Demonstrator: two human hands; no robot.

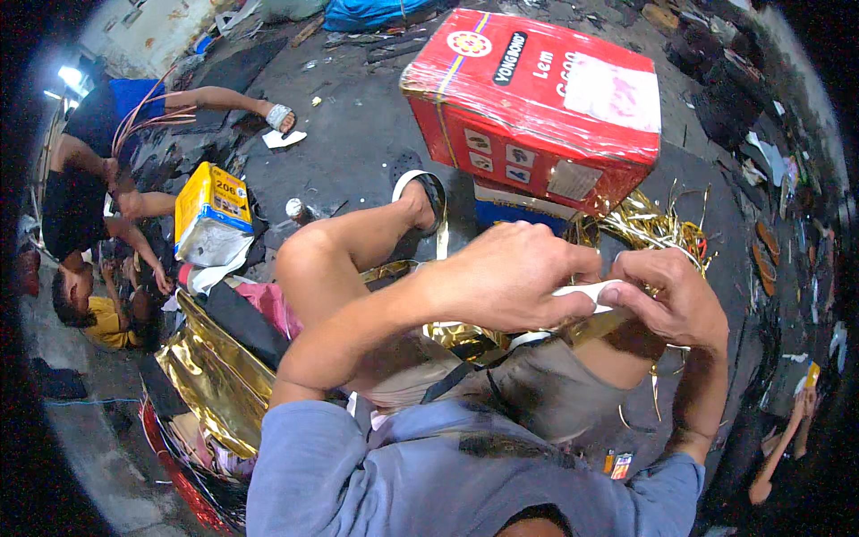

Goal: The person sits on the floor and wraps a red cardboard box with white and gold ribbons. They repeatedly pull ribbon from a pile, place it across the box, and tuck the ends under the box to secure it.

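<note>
My left hand (pixel 510 276) and my right hand (pixel 673 295) meet over my lap, fingers pinched around a small white piece (pixel 580 291). The right thumb lies along that piece's right end. A shiny gold strip (pixel 598 324) hangs just under it; whether the two are joined I cannot tell. More gold foil (pixel 465 340) lies across my lap below the left wrist. Beyond the right hand, a tangle of gold strips (pixel 658 224) spreads over the floor beside a red carton (pixel 528 107). My fingers partly hide the white piece.
The red carton rests on a blue-and-white box (pixel 512 208). At left stand a yellow-and-blue box (pixel 213 213) and a folded gold sheet (pixel 215 371). Other people sit or bend at far left; a person's arm (pixel 786 438) shows at far right. Sandals (pixel 765 255) lie right.
</note>
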